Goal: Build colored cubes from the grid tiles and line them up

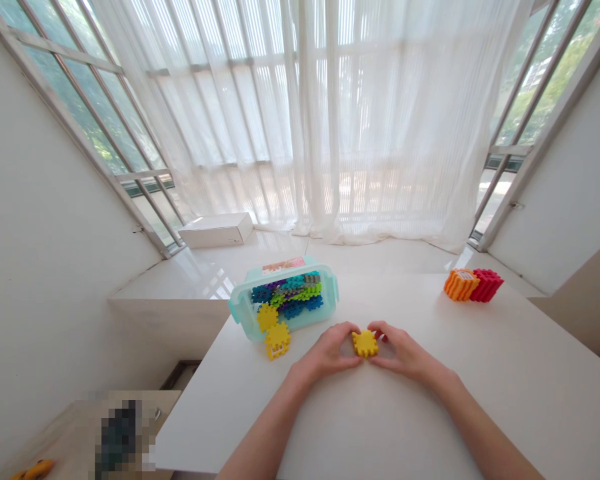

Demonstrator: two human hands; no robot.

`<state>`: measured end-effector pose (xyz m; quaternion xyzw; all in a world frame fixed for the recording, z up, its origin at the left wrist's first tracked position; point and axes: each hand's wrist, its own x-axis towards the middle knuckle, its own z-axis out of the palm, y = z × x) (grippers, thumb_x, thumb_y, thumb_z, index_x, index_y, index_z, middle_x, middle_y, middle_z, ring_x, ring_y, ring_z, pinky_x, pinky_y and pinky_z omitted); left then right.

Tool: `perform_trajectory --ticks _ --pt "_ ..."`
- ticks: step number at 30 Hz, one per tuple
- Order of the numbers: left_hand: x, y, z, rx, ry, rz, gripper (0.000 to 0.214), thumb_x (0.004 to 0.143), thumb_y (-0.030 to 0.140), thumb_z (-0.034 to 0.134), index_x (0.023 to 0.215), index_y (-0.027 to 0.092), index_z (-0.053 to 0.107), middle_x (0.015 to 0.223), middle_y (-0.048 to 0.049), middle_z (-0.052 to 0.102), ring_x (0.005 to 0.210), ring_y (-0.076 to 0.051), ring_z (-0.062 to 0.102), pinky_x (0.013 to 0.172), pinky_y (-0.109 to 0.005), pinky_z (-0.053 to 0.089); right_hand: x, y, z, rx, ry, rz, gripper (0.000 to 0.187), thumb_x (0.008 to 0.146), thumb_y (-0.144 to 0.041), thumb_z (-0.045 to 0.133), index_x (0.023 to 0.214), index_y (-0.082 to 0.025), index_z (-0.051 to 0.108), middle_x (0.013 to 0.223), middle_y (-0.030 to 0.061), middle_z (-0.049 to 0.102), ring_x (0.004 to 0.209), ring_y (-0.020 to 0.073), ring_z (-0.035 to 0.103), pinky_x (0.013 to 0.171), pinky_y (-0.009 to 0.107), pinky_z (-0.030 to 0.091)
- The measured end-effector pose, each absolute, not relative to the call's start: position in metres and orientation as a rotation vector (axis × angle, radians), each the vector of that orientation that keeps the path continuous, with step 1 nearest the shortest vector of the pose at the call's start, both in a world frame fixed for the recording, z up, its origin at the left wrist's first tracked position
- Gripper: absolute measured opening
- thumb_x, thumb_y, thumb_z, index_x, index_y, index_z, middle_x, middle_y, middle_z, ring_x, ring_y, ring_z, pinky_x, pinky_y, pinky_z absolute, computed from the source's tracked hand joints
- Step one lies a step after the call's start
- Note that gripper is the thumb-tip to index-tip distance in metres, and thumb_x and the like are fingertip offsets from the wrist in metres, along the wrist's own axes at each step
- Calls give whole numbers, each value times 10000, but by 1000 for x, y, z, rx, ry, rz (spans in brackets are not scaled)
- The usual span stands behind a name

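Observation:
Between my two hands is a yellow toothed building block (365, 343), low over the white table (380, 420). The fingers of my left hand (333, 350) grip its left side, thumb at the near edge. From the other side my right hand (400, 348) pinches it in the same way. To the left of my hands, a pale turquoise plastic bin (245, 320) holds blue, purple, green and yellow toothed pieces. One yellow piece (267, 318) shows at the bin's near left side, and more yellow pieces (278, 340) lie in front of it.
At the table's far right stand an orange stack (461, 285) and a red stack (487, 285) of toothed pieces, side by side. A white box (216, 229) rests on the window ledge, before the white curtain (320, 133). Below left is a lower wooden surface with a blurred-out patch.

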<state>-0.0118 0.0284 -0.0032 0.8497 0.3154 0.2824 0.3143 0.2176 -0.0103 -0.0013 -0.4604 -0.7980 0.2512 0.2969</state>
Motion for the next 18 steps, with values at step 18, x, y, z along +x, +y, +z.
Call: perform_trajectory --ticks 18 --pt "-106 10 2 2244 2194 766 108 835 294 564 884 203 595 938 -63 670 895 -274 640 789 -386 497 218 -8 2 -1194 -2041 355 365 919 -326 550 1271 -268 472 1076 69 666 860 207 665 782 403 572"
